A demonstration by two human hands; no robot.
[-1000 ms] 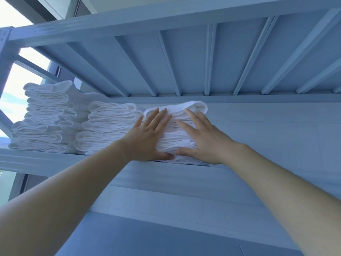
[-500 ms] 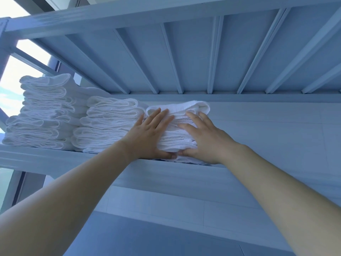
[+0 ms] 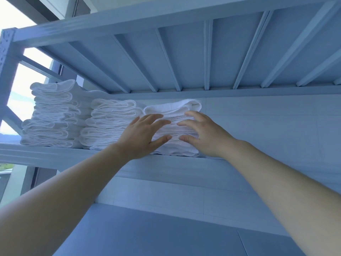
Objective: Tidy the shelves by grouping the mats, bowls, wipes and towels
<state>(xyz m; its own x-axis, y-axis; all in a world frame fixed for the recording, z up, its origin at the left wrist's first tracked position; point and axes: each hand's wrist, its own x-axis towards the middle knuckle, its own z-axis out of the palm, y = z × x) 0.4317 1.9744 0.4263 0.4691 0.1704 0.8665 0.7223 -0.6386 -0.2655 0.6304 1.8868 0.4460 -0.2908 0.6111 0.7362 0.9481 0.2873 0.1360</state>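
Observation:
Three stacks of folded white towels stand side by side on a high white shelf [image 3: 55,156]. The tallest stack [image 3: 53,115] is at the left, a middle stack [image 3: 108,122] beside it, and a right stack [image 3: 173,111] next to that. My left hand [image 3: 142,137] and my right hand [image 3: 204,135] lie against the front of the right stack, fingers spread and fairly straight, thumbs low near the shelf edge. The hands cover much of that stack's front.
The shelf runs on to the right of the stacks with a white wall [image 3: 267,126] behind. Another shelf's ribbed underside [image 3: 184,52] is close above. An upright metal post [image 3: 7,71] and a bright window [image 3: 22,93] are at the left.
Both hands stay on the right stack, now a little further apart with fingers more spread. The stack sits slightly further back on the shelf, and the view has shifted.

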